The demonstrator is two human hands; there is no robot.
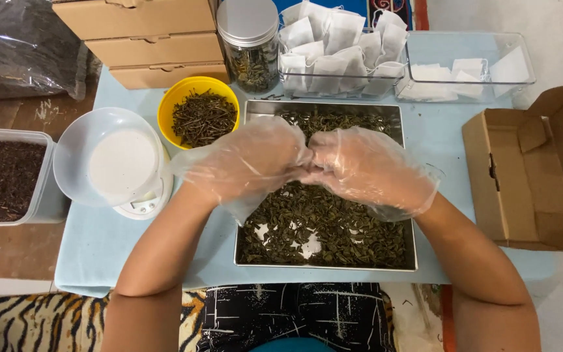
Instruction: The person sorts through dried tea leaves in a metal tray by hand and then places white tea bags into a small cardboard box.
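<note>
Both hands wear loose clear plastic gloves and meet over a steel tray [406, 195] filled with dark green dried leaves [333, 225]. My left hand [245, 160] and my right hand [366, 166] have their fingertips pressed together at the tray's middle, fingers curled inward. What lies between the fingertips is hidden by the gloves. A yellow bowl [172, 104] of dark dried stems stands just beyond my left hand.
A white scale with a clear dish [115, 160] sits left. A lidded jar [250, 45], a clear bin of white filter bags [333, 52], another clear bin [467, 68], stacked cardboard boxes [151, 39], an open box [529, 169] and a tub of dark tea [1, 176] surround the tray.
</note>
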